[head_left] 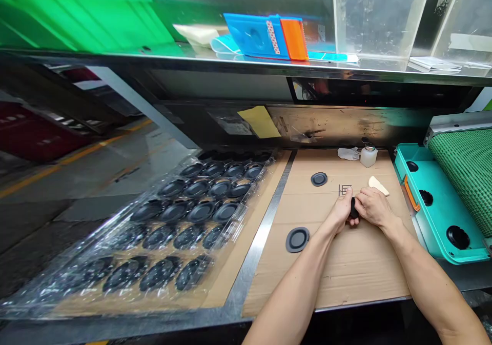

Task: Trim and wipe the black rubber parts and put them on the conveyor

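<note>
Over the cardboard-covered bench, my left hand grips a small black disc-like part from its left side, thumb up. My right hand is closed at the same part from the right, its fingers curled against it. Much of the part is hidden by my fingers. Two dark round parts with raised rims lie flat on the cardboard: one round part farther back, the other round part beside my left forearm. Just behind my right hand lies a cream-coloured wedge-shaped pad.
At left, a clear plastic tray holds rows of black round parts. A turquoise bin with several black parts stands at right, by a green conveyor belt. A small white bottle stands at the back. Overhead runs a metal shelf.
</note>
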`<state>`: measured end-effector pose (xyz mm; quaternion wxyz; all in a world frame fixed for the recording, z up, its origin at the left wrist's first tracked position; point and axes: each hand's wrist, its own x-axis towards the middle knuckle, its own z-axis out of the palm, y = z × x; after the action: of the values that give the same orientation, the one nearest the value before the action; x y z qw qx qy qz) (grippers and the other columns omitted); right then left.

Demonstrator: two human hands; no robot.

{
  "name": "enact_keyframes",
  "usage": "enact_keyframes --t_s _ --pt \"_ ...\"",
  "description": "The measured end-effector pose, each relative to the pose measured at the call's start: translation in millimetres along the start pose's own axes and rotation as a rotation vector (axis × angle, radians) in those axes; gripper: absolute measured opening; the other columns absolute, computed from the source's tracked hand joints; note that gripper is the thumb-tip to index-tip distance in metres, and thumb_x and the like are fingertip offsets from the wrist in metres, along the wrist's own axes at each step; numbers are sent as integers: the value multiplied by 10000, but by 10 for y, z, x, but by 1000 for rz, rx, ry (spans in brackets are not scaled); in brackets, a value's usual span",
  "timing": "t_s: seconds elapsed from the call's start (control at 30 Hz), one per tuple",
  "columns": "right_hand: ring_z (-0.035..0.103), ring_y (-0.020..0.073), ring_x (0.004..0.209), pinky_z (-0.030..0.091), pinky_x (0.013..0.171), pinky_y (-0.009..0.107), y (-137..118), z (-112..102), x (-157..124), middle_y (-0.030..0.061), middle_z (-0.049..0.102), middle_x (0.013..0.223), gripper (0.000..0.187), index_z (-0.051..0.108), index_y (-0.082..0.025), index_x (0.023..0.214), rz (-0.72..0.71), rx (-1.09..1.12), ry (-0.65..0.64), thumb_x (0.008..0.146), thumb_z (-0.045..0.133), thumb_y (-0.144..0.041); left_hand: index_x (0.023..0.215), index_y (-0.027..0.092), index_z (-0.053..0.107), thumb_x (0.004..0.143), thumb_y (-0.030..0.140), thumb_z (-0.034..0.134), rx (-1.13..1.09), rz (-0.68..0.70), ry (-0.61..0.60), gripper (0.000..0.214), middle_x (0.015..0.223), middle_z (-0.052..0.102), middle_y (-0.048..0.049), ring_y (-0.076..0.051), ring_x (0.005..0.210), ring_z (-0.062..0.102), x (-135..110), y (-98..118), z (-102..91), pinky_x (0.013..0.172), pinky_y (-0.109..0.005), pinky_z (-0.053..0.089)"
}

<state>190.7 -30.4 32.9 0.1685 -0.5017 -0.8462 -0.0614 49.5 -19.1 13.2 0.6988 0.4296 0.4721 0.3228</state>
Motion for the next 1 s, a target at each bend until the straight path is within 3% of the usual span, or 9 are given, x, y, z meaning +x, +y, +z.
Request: enact_keyframes --t_s 0.37,0.53,0.7,0.9,1.0 --pt "563 165 778 364 764 291 0 -67 11 50 659 813 244 693 -175 766 -14 52 -41 952 535 -179 601 136 583 873 830 315 27 16 1 792 450 562 -60 -129 313 508 -41 21 5 322 -226 313" --pt "548 153 765 356 773 288 39 -138 1 30 649 817 257 682 -192 748 -14 107 -127 968 550 -204 641 128 591 862 843 315 19 34 -47 797 523 597 -63 -113 315 502 -49 28 -23 311 -220 291" --pt "553 160 814 352 785 293 53 -145 -2 40 646 841 242 689 -186 801 -50 124 -84 977 523 -186 673 132 595 853 827 375 -12 14 -69 751 524 593 -48 -119 316 509 -48 38 -28 300 -217 298" --pt "564 156 796 351 793 300 44 -191 -8 28 656 844 259 686 -199 765 -7 117 -153 972 530 -199 648 135 589 862 805 403 3 8 -52 727 525 598 -51 -114 317 504 -65 47 -16 302 -219 308" --pt "568 163 821 355 797 303 21 -205 -4 39 660 851 253 695 -193 795 -28 104 -125 975 517 -196 650 134 592 878 791 389 -9 -2 -66 725 519 596 -51 -113 317 504 -73 39 -10 307 -217 300"
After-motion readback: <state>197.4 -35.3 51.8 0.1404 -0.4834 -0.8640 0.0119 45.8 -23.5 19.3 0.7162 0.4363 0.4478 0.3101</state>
